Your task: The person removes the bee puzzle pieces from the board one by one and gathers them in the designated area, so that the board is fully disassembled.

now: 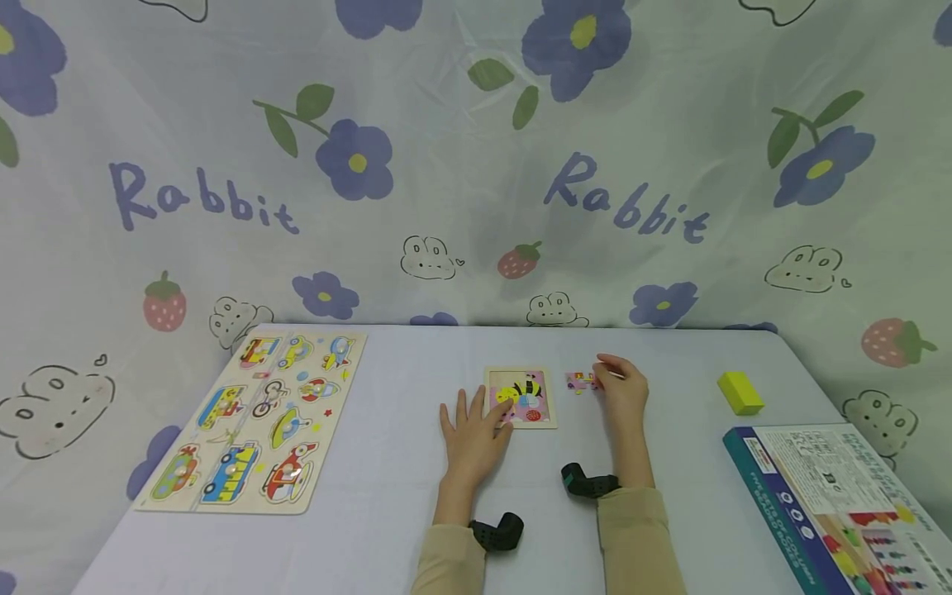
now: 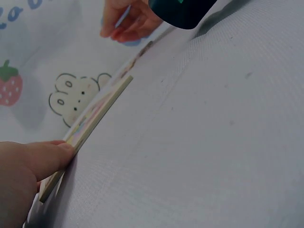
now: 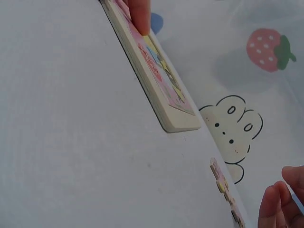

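With the bee puzzle [image 1: 530, 398] as our clock centre, we note the left hand [image 1: 474, 435] at eight o'clock, fingers spread, one fingertip on the picture and thumb against the edge; we read it as steadying, not gripping. Right hand [image 1: 623, 395] at three o'clock, just beyond the loose pieces [image 1: 578, 382], fingers loosely bent. We see nothing between its fingertips. Hands well apart.

Step in hand, we judge: filling in the bee picture, much of it laid, with a piece about to be chosen. Pale band along the twelve o'clock side may be unfilled; too small for us to be sure. Next move, we think, calls for pinching one piece, turning it to match and pressing it flat while the left hand braces.

Elsewhere: picture board [image 1: 260, 430] at nine, yellow block [image 1: 740, 393] at three, box [image 1: 833, 496] near four.
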Demonstrator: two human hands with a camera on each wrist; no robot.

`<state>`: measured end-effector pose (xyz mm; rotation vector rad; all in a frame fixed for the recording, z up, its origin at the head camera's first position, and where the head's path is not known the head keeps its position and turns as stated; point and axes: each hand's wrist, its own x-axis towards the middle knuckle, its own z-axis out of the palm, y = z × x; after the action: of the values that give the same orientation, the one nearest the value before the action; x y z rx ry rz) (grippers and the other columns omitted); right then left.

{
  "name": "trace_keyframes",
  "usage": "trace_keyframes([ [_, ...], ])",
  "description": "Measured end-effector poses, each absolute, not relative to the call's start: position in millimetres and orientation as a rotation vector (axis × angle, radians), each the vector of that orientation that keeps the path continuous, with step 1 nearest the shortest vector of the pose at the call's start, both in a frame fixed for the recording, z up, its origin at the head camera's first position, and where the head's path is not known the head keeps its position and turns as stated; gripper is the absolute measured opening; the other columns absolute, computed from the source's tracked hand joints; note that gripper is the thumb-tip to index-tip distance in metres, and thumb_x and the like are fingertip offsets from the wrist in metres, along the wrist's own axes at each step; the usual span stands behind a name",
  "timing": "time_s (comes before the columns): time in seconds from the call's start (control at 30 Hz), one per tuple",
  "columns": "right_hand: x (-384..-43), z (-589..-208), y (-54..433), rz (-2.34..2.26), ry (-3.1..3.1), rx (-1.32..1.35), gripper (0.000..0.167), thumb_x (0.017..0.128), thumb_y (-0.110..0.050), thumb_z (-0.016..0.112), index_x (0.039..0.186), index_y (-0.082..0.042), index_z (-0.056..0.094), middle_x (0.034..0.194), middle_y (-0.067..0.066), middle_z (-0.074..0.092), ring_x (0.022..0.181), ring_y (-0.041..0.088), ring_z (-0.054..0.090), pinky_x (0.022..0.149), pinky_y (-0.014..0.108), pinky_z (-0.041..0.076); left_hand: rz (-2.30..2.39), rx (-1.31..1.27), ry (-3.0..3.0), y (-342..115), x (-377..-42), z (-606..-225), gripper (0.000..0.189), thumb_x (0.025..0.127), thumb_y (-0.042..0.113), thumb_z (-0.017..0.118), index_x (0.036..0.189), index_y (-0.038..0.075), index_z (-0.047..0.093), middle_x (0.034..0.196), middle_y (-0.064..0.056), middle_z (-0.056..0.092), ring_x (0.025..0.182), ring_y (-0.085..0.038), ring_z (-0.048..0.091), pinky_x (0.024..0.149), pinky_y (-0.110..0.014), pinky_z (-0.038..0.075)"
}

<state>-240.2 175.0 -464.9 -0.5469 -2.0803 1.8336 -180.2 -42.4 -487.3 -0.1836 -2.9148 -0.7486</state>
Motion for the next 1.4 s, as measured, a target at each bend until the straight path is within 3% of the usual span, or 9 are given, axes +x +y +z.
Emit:
trace_keyframes([
  [0.47, -243.2, -462.5, 158.8, 1.898, -2.155, -0.416, 0.025, 0.086, -0.006, 0.062, 0.109, 0.001, 0.064, 0.094, 0.012, 0.061, 0.069, 0.003, 0.057, 0.066, 0.017, 0.052, -0.745, -0.182, -2.924, -42.0, -181.0, -486.7, 0.035, 0.089, 0.035, 0.055, 0.123, 0.028, 0.060, 0.146, -0.012, 0.035, 0.138, -0.040, 0.016, 0.105, -0.063, 0.000],
  [0.73, -245.4, -463.5, 150.3, 1.853, -2.247, -0.387, 0.025, 0.086, -0.010, 0.061, 0.111, -0.003, 0.064, 0.099, 0.013, 0.061, 0.079, 0.010, 0.057, 0.066, 0.015, 0.049, -0.746, -0.190, -2.921, -42.3, -179.6, -486.9, 0.035, 0.089, 0.034, 0.056, 0.123, 0.028, 0.060, 0.145, -0.012, 0.036, 0.137, -0.041, 0.017, 0.105, -0.063, 0.000],
  [1.0, -247.3, -465.6, 141.7, 1.820, -2.374, -0.301, 0.027, 0.086, -0.012, 0.063, 0.112, -0.007, 0.063, 0.104, 0.012, 0.062, 0.089, 0.020, 0.058, 0.069, 0.020, 0.049, -0.734, -0.185, -2.930, -42.0, -180.3, -487.0, 0.036, 0.090, 0.035, 0.055, 0.125, 0.028, 0.059, 0.146, -0.012, 0.034, 0.138, -0.040, 0.015, 0.105, -0.063, 0.000],
  [1.4, -245.7, -468.7, 130.8, 1.760, -2.469, -0.147, 0.026, 0.086, -0.014, 0.063, 0.112, -0.008, 0.064, 0.105, 0.011, 0.063, 0.095, 0.023, 0.057, 0.081, 0.033, 0.049, -0.721, -0.189, -2.918, -41.7, -180.1, -486.8, 0.035, 0.089, 0.034, 0.056, 0.123, 0.027, 0.060, 0.145, -0.013, 0.036, 0.137, -0.041, 0.017, 0.105, -0.064, 0.002],
])
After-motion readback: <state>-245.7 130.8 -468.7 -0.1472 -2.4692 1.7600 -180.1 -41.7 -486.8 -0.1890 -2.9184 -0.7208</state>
